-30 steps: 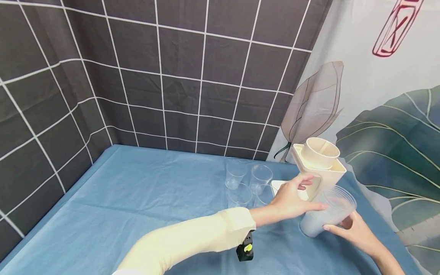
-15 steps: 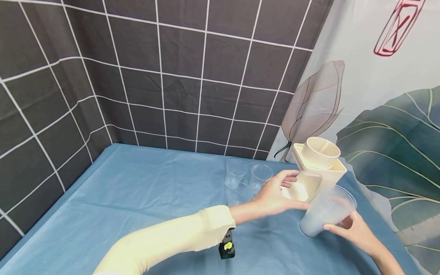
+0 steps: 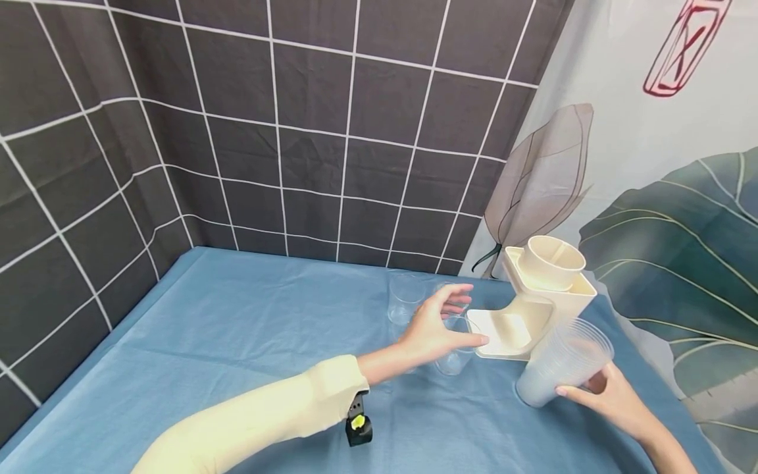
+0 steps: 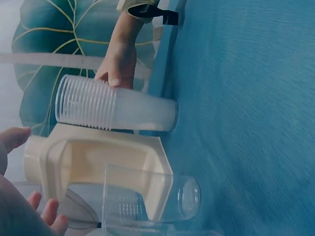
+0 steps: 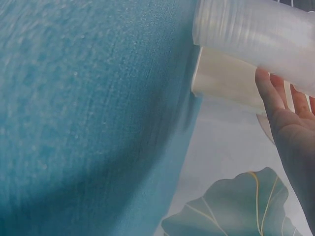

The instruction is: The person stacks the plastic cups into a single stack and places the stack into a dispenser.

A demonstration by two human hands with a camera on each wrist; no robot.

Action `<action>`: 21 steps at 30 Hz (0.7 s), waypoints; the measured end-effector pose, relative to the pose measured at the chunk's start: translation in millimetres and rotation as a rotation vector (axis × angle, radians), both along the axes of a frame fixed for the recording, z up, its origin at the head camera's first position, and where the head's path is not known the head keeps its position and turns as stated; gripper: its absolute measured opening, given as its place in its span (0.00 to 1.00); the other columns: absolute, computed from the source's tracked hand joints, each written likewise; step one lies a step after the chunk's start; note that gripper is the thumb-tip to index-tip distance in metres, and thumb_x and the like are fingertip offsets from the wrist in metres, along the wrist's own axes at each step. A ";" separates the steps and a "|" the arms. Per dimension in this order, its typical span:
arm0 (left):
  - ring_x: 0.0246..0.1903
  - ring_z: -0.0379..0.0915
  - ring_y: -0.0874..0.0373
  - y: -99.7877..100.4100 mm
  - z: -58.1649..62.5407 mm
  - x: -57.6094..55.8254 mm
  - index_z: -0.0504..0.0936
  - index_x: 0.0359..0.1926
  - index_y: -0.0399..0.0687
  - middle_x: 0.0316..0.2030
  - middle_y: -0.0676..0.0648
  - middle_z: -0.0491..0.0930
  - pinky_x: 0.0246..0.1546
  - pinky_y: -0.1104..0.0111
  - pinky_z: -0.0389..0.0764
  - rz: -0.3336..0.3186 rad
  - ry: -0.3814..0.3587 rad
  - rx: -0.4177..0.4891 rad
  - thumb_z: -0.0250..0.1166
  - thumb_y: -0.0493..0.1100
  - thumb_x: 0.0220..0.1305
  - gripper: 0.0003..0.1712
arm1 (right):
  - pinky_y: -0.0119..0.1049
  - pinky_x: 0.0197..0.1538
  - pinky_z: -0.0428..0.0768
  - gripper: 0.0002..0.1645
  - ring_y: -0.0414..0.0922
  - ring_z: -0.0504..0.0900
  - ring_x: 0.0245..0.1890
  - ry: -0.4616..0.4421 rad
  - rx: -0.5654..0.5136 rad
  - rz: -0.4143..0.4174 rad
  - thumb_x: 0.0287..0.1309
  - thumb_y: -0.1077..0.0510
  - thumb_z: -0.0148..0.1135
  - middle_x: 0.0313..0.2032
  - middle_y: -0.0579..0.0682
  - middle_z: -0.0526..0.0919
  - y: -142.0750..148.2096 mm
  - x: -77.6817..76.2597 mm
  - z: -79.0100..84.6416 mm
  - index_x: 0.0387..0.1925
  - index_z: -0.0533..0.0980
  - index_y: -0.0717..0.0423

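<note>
My left hand (image 3: 429, 332) hovers over a group of clear plastic cups, fingers spread and nothing held. One cup (image 3: 454, 362) shows below its thumb, and another cup (image 3: 405, 299) stands behind the hand; others are partly hidden by it. In the left wrist view its fingers lie apart, beside a clear cup (image 4: 187, 196). My right hand (image 3: 612, 398) grips a tall stack of nested plastic cups (image 3: 559, 368) from the right side, thumb in front. The stack leans slightly to the right, its base at the cloth. Fingers (image 5: 268, 91) touch its side in the right wrist view.
Between the loose cups and the stack stands a cream-coloured holder (image 3: 562, 299) with a round ring on top and a flat base tray (image 3: 494, 332). Blue cloth (image 3: 237, 342) covers the table. A dark gridded curtain (image 3: 308, 164) hangs behind, a leaf-patterned one (image 3: 681, 250) on the right.
My left hand has moved left, away from the stack and past the holder's tray, to above the clear cups. The right hand and the stack have stayed in place.
</note>
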State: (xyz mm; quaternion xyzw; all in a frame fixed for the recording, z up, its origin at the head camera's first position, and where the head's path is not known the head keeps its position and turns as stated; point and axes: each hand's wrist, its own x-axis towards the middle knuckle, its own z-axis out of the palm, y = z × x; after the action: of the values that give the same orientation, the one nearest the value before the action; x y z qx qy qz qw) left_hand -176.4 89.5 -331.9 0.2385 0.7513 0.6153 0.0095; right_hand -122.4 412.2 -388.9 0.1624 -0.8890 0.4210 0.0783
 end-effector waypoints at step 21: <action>0.54 0.75 0.53 -62.6 -22.1 -5.5 0.73 0.61 0.51 0.55 0.49 0.79 0.62 0.57 0.70 0.170 0.007 0.087 0.78 0.43 0.45 0.40 | 0.20 0.39 0.79 0.45 0.22 0.74 0.45 0.003 0.022 -0.003 0.47 0.75 0.66 0.49 0.25 0.71 0.5 -0.6 -0.4 0.63 0.60 0.47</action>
State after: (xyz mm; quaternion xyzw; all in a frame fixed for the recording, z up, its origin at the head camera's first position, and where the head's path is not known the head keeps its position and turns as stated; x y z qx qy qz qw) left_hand -181.8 26.9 -354.0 0.1764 0.7414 0.6451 -0.0558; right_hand -123.1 412.7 -389.3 0.1625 -0.8937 0.4107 0.0782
